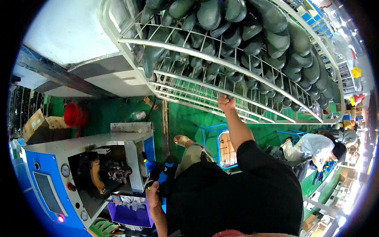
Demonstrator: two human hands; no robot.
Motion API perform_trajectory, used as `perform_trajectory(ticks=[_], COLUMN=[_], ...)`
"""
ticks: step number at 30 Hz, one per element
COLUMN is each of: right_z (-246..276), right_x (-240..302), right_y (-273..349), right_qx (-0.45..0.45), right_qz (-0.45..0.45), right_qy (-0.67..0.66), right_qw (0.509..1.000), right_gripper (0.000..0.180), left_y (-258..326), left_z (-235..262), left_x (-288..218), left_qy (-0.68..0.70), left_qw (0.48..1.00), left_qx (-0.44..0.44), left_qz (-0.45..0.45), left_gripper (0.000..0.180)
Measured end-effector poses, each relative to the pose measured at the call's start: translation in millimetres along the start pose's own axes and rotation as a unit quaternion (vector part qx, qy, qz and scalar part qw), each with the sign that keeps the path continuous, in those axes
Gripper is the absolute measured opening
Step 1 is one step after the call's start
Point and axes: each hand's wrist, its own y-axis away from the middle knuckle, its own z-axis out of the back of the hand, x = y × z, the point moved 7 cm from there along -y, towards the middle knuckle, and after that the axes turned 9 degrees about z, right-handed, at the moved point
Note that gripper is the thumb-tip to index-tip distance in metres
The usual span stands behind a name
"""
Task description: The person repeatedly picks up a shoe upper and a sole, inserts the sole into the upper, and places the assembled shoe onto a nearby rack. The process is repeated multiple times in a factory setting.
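Green floor lies below a wire rack [221, 67] of dark boot lasts [252, 35]. Right hand [226, 102] is fisted on a last [229, 94] just above it — long axis pointing upward. Left hand [153, 196], low down, seems closed on something blue [161, 173].

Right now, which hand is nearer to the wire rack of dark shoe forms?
Right. The right hand reaches up to the wire rack, gripping something there; the left hand is low by the blue machine.

Left hand's [153, 196] grasp perhaps on something, hidden by torso
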Motion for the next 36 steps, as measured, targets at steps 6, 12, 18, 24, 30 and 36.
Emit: perform_trajectory(ticks=[6, 12, 18, 24, 30, 36], right_z=[33.6, 90.0, 120.3, 87.1, 56.3, 74.1], right_x=[8.7, -18.9, -164.7, -341.9, -436.1, -455.5], right_y=[-63.9, -9.8, 96.9, 160.5, 234.3, 251.0], right_qx=[-0.251, -0.171, -0.124, 0.169, 0.277, 0.387], right_qz=[0.109, 0.023, -0.292, -0.409, -0.315, -0.368], right_qy=[0.047, 0.318, 0.623, 0.745, 0.852, 0.829], right_qw=[0.961, 0.932, 0.715, 0.498, 0.312, 0.165], right_gripper=[0.058, 0.045, 0.04, 0.025, 0.032, 0.031], left_y=[14.8, 115.5, 262.4, 264.2, 211.1, 253.0], left_z=[15.6, 112.1, 216.9, 343.5, 368.7, 334.7], left_x=[2.2, 58.6, 174.2, 260.5, 300.6, 306.8], left_qy=[-0.039, 0.07, 0.421, -0.087, -0.263, -0.184], left_qw=[0.991, 0.972, 0.82, 0.841, 0.669, 0.697], left_qx=[-0.127, -0.226, -0.289, -0.533, -0.692, -0.692], left_qz=[-0.002, -0.004, -0.258, 0.018, 0.059, 0.032], left_gripper=[0.051, 0.071, 0.071, 0.07, 0.034, 0.034])
